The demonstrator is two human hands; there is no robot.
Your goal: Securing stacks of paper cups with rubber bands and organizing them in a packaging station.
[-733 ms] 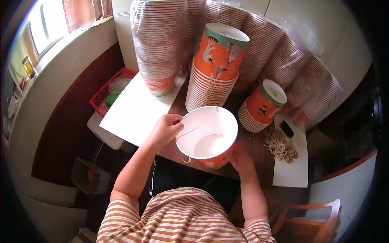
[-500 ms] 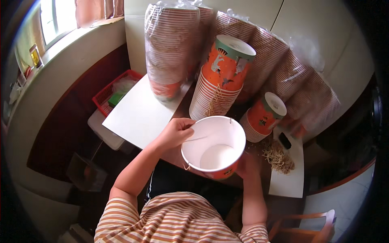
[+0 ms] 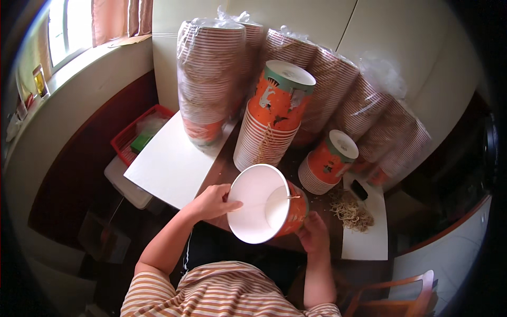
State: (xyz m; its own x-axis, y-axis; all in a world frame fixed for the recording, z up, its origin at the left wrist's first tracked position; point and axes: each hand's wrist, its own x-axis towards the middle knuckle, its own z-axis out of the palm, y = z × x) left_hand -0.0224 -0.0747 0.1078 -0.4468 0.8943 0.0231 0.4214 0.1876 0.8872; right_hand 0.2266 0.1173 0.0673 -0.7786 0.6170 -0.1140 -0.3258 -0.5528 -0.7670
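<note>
A paper bucket [image 3: 259, 203], white inside and orange outside, is tilted with its mouth toward the left. My left hand [image 3: 214, 202] is closed on the left side of its rim, thumb inside the wall. Against the outside near the base rests my right hand [image 3: 315, 232], its fingers partly hidden behind the bucket. A bit of tan string [image 3: 293, 197] sticks out at the rim's right side. Behind the bucket stands a tall upside-down stack of orange paper buckets [image 3: 269, 121], a bundle of strings hanging down its front.
Right of the tall stack is a shorter stack [image 3: 328, 164]. Loose tan strings [image 3: 353, 215] lie beside a small black object [image 3: 359, 190]. Plastic-wrapped stacks [image 3: 211, 79] line the back. A red basket [image 3: 124, 140] sits at left, a wooden chair [image 3: 417, 293] at lower right.
The bucket has turned so that its mouth faces more to the left, and its outer right side now shows. My right hand has come into fuller view near its base. The whole view has shifted slightly.
</note>
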